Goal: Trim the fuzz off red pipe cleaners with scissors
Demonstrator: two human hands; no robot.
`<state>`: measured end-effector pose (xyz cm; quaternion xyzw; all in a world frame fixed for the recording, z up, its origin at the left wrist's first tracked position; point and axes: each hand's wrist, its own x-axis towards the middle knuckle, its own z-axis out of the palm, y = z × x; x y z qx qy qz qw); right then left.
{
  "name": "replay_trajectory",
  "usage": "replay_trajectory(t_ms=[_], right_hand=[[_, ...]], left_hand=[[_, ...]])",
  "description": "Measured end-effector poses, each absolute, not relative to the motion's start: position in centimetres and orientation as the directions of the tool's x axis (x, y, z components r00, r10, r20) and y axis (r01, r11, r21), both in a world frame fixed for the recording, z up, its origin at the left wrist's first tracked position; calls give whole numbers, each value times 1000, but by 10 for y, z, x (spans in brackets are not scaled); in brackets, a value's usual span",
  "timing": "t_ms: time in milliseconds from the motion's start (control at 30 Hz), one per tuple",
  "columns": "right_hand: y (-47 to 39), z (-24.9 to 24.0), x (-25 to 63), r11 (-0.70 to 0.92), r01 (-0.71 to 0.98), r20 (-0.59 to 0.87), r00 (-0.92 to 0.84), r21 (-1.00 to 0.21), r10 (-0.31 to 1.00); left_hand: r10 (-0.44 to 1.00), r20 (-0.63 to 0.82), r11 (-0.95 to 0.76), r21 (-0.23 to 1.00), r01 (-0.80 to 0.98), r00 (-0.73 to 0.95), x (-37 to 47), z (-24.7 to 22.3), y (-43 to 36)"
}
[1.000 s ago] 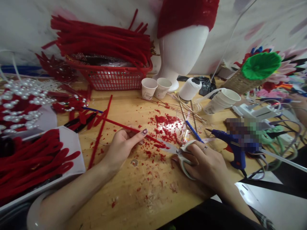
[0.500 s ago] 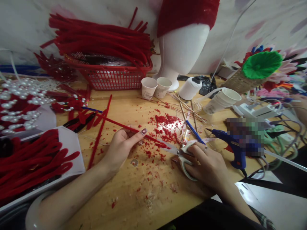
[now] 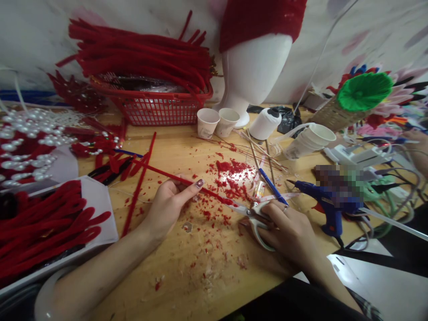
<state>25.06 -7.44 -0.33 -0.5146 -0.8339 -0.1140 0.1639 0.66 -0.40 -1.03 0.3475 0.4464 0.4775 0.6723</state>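
Scissors (image 3: 248, 212) now less open, red stem tip (image 3: 223, 199) between the hands (image 3: 169, 203) (image 3: 289, 227).

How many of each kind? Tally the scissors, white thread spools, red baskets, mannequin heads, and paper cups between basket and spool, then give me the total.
Scissors in the right hand: 1
White thread spool: 1
Red basket: 1
Mannequin head: 1
Paper cups: 2
Total: 6

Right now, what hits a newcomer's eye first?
Probably the bundle of fuzzy red stems heaped on the red plastic basket, back left, and the white mannequin head topped in red, back centre. In front, the left hand holds a thin fuzzy red stem by pale-handled metal scissors in the right hand, red fluff scattered around.
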Motion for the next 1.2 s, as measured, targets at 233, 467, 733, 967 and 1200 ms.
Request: replay_trajectory(t_ms=[233, 467, 733, 967, 1200], right_hand=[[-76, -2, 251, 419, 907, 375, -373, -47, 849], [-76, -1, 246, 370, 927, 337, -329, -64, 882], [-75, -1, 243, 419, 907, 358, -381, -34, 853], [-73, 0, 243, 414, 908, 345, -368, -67, 863], [-76, -3, 246, 428, 901, 349, -379, -71, 857]], left_hand=[[953, -271, 303, 892, -336, 138, 7, -11, -3], [954, -179, 241, 935, -261, 240, 6, -8, -5], [945, -136, 213, 946, -244, 298, 8, -6, -5], [942, -155, 228, 947, -226, 299, 7, -8, -5], [929, -188, 264, 940, -215, 319, 8, -6, -5]])
